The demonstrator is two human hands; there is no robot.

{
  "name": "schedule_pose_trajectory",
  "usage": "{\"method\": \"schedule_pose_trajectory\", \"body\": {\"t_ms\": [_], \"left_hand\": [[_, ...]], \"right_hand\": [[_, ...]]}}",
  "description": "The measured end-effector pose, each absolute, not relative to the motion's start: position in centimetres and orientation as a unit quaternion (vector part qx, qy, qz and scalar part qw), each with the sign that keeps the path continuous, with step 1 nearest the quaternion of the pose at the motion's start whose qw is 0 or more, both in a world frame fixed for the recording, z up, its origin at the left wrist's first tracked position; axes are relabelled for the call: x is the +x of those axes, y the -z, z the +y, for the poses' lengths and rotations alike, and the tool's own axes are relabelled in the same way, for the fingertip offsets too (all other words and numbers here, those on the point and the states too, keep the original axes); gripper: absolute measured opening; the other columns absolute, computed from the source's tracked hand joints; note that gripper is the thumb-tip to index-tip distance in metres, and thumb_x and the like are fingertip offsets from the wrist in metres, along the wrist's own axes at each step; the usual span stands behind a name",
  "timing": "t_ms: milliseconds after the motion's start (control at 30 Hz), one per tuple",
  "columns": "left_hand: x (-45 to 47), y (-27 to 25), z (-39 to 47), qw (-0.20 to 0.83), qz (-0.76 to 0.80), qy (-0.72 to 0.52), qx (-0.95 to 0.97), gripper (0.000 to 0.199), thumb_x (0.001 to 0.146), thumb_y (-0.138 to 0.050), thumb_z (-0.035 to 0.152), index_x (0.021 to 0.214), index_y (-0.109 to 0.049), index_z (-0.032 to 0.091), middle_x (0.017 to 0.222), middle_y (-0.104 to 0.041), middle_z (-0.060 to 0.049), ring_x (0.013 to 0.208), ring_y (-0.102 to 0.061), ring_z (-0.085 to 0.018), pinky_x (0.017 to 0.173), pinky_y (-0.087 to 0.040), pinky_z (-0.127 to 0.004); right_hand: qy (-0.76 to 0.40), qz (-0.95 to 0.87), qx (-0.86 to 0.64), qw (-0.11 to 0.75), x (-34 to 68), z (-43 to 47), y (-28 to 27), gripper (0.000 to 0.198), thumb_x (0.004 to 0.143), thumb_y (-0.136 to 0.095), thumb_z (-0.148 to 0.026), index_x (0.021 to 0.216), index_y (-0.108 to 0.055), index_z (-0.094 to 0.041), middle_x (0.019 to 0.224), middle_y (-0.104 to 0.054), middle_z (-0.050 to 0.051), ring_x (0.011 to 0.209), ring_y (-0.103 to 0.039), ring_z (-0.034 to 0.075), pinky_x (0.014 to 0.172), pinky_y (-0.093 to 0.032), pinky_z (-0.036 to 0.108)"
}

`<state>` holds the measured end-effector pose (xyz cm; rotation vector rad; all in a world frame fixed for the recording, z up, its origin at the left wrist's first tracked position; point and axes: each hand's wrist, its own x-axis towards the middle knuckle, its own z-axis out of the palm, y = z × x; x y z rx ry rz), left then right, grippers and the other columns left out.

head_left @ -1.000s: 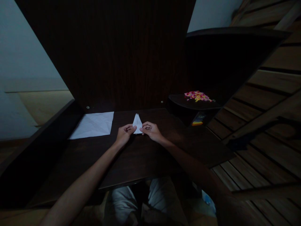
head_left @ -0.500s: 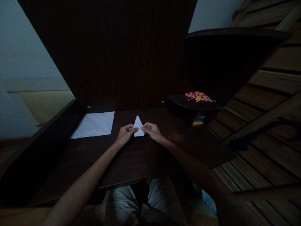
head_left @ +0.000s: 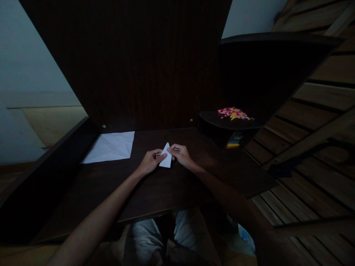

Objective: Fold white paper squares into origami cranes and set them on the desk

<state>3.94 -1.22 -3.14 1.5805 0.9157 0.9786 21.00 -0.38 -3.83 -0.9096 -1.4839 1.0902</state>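
Both left hand (head_left: 150, 162) and right hand (head_left: 181, 154) pinch folded paper (head_left: 166, 162); yellow-banded item (head_left: 232, 146) is unreadable.

Both bare arms reach forward and inward, forming a wedge that narrows at the hands. The left forearm (head_left: 102, 218) rises from the lower left, its wrist (head_left: 138, 173) nearly straight; the right forearm (head_left: 222, 188) comes in from the lower right and darkens toward the elbow. The left hand (head_left: 148, 162) pinches with its thumb (head_left: 161, 158) extended on top and pointing right, its fingers curled. The right hand (head_left: 182, 155), slightly farther forward, mirrors that grip, its thumb (head_left: 172, 151) pointing left. The thumb tips sit close together. The fingertips appear tucked underneath, though the dim light makes this uncertain. Two trousered legs (head_left: 146, 234) show below, apart.
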Motion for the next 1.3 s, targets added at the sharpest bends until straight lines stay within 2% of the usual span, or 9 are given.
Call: {"method": "schedule_pose_trajectory", "body": {"t_ms": [100, 233, 300, 467, 600, 867, 1000, 1167, 1300], "left_hand": [[4.3, 3.9, -1.2, 0.484, 0.381, -0.447, 0.649, 0.036, 0.072, -0.069, 0.042, 0.095, -0.070, 0.014, 0.077, -0.069, -0.004, 0.066, -0.061, -0.015, 0.061, -0.048, -0.024], [4.3, 4.3, -1.0, 0.470, 0.386, -0.468, 0.641, 0.051, 0.071, -0.070, 0.039, 0.115, -0.065, 0.014, 0.080, -0.070, -0.004, 0.066, -0.062, -0.015, 0.062, -0.049, -0.026], [4.2, 4.2, -0.9, 0.466, 0.383, -0.449, 0.659, 0.051, 0.072, -0.069, 0.040, 0.116, -0.064, 0.014, 0.085, -0.072, -0.005, 0.067, -0.062, -0.016, 0.064, -0.050, -0.028], [3.7, 3.9, -0.9, 0.464, 0.375, -0.400, 0.696, 0.042, 0.075, -0.065, 0.042, 0.108, -0.070, 0.016, 0.084, -0.074, -0.005, 0.067, -0.062, -0.018, 0.062, -0.049, -0.028], [3.8, 3.6, -1.1, 0.510, 0.367, -0.371, 0.684, 0.036, 0.075, -0.066, 0.043, 0.096, -0.073, 0.015, 0.081, -0.073, -0.005, 0.066, -0.062, -0.017, 0.061, -0.048, -0.026], [4.1, 2.2, -1.8, 0.556, 0.362, -0.322, 0.675, 0.024, 0.064, -0.075, 0.038, 0.064, -0.067, 0.015, 0.057, -0.062, 0.001, 0.052, -0.056, -0.012, 0.053, -0.042, -0.023], [4.0, 2.2, -1.8, 0.561, 0.358, -0.328, 0.671, 0.026, 0.063, -0.076, 0.038, 0.064, -0.065, 0.014, 0.056, -0.061, 0.002, 0.051, -0.054, -0.011, 0.052, -0.041, -0.022], [3.7, 2.8, -0.9, 0.543, 0.389, -0.412, 0.620, 0.033, 0.061, -0.077, 0.043, 0.067, -0.064, 0.014, 0.065, -0.066, -0.001, 0.058, -0.059, -0.013, 0.057, -0.045, -0.024], [3.4, 3.1, -0.4, 0.515, 0.409, -0.470, 0.588, 0.036, 0.060, -0.077, 0.046, 0.068, -0.065, 0.014, 0.065, -0.066, -0.001, 0.059, -0.060, -0.014, 0.058, -0.045, -0.024]], "right_hand": [[-0.440, -0.618, -0.387, 0.525, 21.1, -0.4, 3.7, 0.034, 0.071, -0.065, -0.051, 0.064, -0.059, -0.017, 0.051, -0.052, -0.003, 0.042, -0.044, 0.008, 0.042, -0.034, 0.021], [-0.436, -0.606, -0.406, 0.527, 20.9, -0.5, 3.9, 0.034, 0.071, -0.066, -0.051, 0.069, -0.060, -0.017, 0.056, -0.054, -0.003, 0.043, -0.045, 0.008, 0.041, -0.034, 0.021], [-0.449, -0.598, -0.406, 0.525, 20.8, -0.4, 4.1, 0.035, 0.069, -0.067, -0.052, 0.069, -0.059, -0.017, 0.057, -0.055, -0.003, 0.043, -0.045, 0.008, 0.041, -0.034, 0.020], [-0.460, -0.603, -0.394, 0.519, 21.0, -0.3, 4.0, 0.038, 0.071, -0.065, -0.052, 0.059, -0.055, -0.018, 0.049, -0.051, -0.004, 0.041, -0.043, 0.007, 0.040, -0.031, 0.020], [-0.500, -0.580, -0.388, 0.513, 21.0, -0.4, 3.7, 0.036, 0.071, -0.065, -0.048, 0.056, -0.056, -0.017, 0.046, -0.049, -0.004, 0.037, -0.040, 0.007, 0.037, -0.028, 0.021], [-0.461, -0.587, -0.420, 0.517, 20.7, -0.4, 4.0, 0.034, 0.071, -0.064, -0.043, 0.050, -0.055, -0.018, 0.040, -0.043, -0.005, 0.036, -0.037, 0.007, 0.037, -0.025, 0.022], [-0.487, -0.587, -0.406, 0.504, 20.6, -0.5, 3.9, 0.038, 0.071, -0.063, -0.049, 0.053, -0.053, -0.018, 0.045, -0.046, -0.005, 0.038, -0.040, 0.007, 0.037, -0.028, 0.021], [-0.518, -0.591, -0.401, 0.470, 20.4, -0.6, 3.8, 0.039, 0.065, -0.068, -0.055, 0.071, -0.057, -0.017, 0.054, -0.055, -0.004, 0.042, -0.048, 0.009, 0.036, -0.036, 0.020], [-0.531, -0.613, -0.396, 0.430, 20.4, -0.6, 3.8, 0.039, 0.061, -0.074, -0.050, 0.066, -0.055, -0.017, 0.051, -0.053, -0.005, 0.041, -0.048, 0.008, 0.039, -0.039, 0.019]]}}
